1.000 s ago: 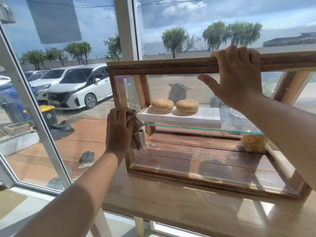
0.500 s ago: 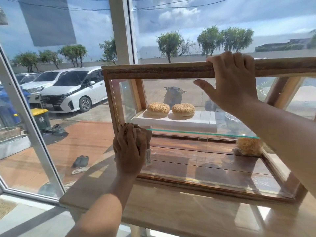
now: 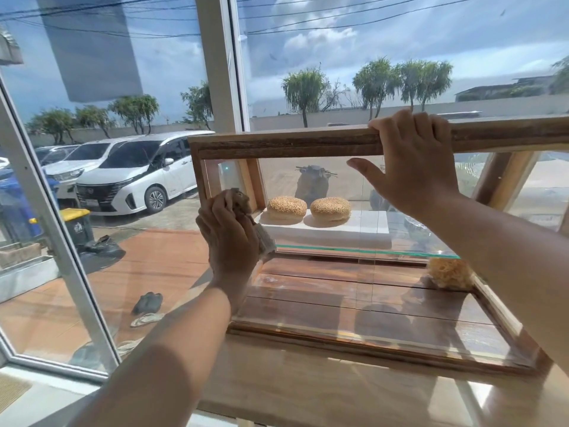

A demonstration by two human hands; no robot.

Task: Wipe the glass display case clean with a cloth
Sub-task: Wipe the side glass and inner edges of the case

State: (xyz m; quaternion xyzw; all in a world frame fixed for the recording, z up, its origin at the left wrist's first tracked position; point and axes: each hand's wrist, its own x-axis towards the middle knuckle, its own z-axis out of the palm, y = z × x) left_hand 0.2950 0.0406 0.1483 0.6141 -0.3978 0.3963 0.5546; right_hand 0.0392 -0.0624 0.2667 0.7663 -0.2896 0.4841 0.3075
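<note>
A wood-framed glass display case (image 3: 277, 143) stands on a wooden counter in front of a large window. My left hand (image 3: 229, 235) presses a crumpled brown cloth (image 3: 241, 200) against the glass at the case's left front corner, about mid-height. My right hand (image 3: 412, 161) grips the top wooden rail of the case, fingers over the top and thumb spread out on the front. Inside, two sesame buns (image 3: 308, 208) sit on a white slab above a glass shelf (image 3: 354, 251).
A yellowish sponge-like lump (image 3: 449, 272) lies inside at the case's right. The wooden counter (image 3: 323, 396) extends in front of the case. White window frames (image 3: 215, 72) rise just behind and to the left; cars are parked outside.
My left hand has carried the cloth up the left front edge of the case, from low near the base to about mid-height. The right hand has stayed on the top rail.
</note>
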